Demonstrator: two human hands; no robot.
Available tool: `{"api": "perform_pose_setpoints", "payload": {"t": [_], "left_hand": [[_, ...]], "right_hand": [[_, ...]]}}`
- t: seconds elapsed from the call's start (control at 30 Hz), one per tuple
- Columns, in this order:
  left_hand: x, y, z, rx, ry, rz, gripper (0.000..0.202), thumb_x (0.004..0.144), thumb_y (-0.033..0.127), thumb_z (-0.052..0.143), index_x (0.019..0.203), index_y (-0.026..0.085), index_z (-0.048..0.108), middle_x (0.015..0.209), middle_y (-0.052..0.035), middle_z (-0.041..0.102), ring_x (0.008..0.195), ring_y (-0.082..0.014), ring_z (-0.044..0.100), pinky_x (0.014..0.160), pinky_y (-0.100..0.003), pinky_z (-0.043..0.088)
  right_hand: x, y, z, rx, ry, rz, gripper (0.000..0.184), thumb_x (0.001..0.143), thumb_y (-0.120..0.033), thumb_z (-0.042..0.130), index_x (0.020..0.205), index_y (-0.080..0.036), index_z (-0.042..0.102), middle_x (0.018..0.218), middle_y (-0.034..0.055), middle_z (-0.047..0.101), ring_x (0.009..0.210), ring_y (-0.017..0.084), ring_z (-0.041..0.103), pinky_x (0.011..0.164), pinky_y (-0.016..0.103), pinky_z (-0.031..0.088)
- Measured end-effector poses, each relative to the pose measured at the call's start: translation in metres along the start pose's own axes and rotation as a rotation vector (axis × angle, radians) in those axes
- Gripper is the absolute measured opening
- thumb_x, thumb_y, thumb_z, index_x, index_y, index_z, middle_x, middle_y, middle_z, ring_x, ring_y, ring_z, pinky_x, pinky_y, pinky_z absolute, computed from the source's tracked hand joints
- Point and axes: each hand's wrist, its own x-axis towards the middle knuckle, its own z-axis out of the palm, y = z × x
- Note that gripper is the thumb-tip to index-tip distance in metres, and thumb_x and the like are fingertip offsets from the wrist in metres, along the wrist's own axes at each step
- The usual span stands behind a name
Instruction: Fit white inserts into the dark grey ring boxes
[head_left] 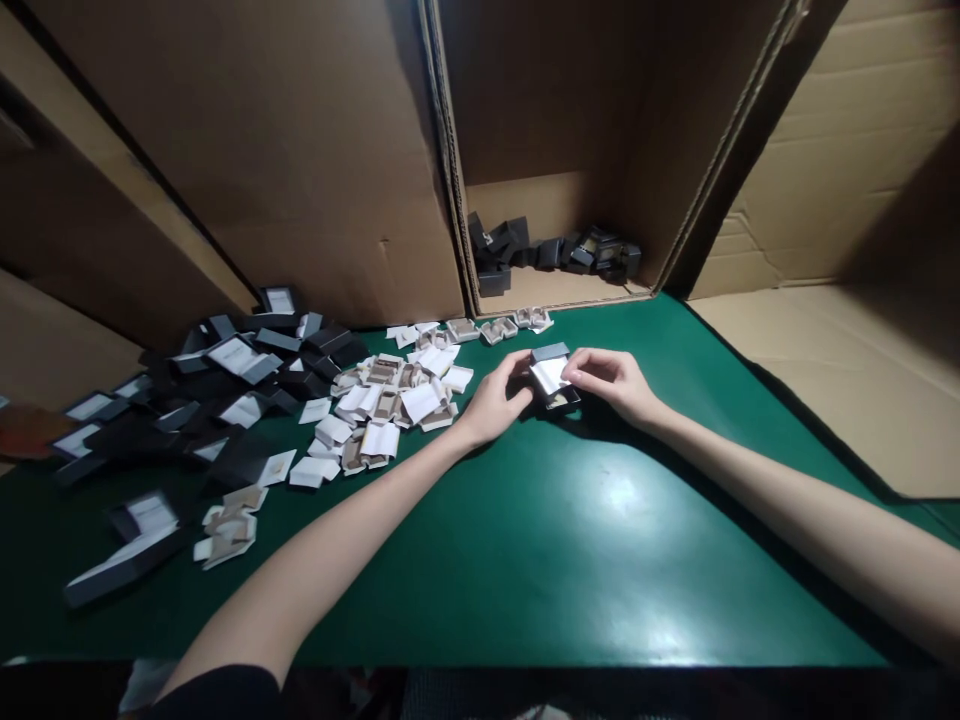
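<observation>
Box (550,352) between hands (495,402) (613,385), broad green tabletop (540,560) to near edge (570,661)

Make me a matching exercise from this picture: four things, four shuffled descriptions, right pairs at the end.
1. left hand
2. right hand
3. tabletop
4. scattered pale pieces

A. green
B. next to the heap of dark boxes
C. at the left side of the open box
D. at the right edge of a white insert

Pairs: 1-C; 2-D; 3-A; 4-B
</observation>
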Motion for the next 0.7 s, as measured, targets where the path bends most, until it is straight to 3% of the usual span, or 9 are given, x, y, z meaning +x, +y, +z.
{"api": "perform_pose_setpoints", "payload": {"t": [0.1, 0.37, 0.57, 0.7], "left_hand": [[0.000, 0.001, 0.001, -0.001, -0.010, 0.015, 0.043, 0.084, 0.018, 0.053, 0.126, 0.019, 0.045, 0.123, -0.0080, 0.059, 0.113, -0.0211, 0.057, 0.099, -0.036, 0.045], [0.002, -0.002, 0.001, -0.056, 0.042, 0.010, 0.033, 0.085, 0.016, 0.054, 0.118, 0.018, 0.052, 0.116, -0.0072, 0.062, 0.107, -0.0189, 0.059, 0.096, -0.033, 0.046], [0.003, -0.004, 0.001, -0.087, 0.081, 0.007, 0.028, 0.083, 0.014, 0.055, 0.110, 0.016, 0.056, 0.113, -0.0075, 0.064, 0.105, -0.0185, 0.061, 0.095, -0.032, 0.047], [0.003, -0.003, 0.002, -0.052, 0.080, 0.008, 0.028, 0.083, 0.017, 0.057, 0.110, 0.017, 0.055, 0.110, -0.0069, 0.065, 0.102, -0.0182, 0.062, 0.093, -0.031, 0.048]], "right_hand": [[0.000, 0.003, 0.002, -0.041, 0.081, -0.043, 0.020, 0.074, -0.037, 0.071, 0.076, -0.020, 0.061, 0.075, 0.0008, 0.061, 0.070, 0.015, 0.056, 0.066, 0.029, 0.045], [-0.001, 0.001, 0.007, -0.418, -0.008, -0.362, 0.003, 0.082, -0.019, 0.058, 0.079, -0.019, 0.057, 0.078, 0.0035, 0.059, 0.073, 0.016, 0.055, 0.066, 0.029, 0.044], [-0.005, 0.006, 0.012, -0.513, -0.073, -0.530, 0.008, 0.086, -0.018, 0.053, 0.092, -0.020, 0.059, 0.087, 0.0053, 0.057, 0.074, 0.014, 0.055, 0.064, 0.027, 0.045], [-0.005, 0.006, 0.012, -0.634, 0.003, -0.595, 0.005, 0.086, -0.017, 0.054, 0.088, -0.021, 0.057, 0.083, 0.0042, 0.058, 0.071, 0.015, 0.053, 0.064, 0.028, 0.044]]}}
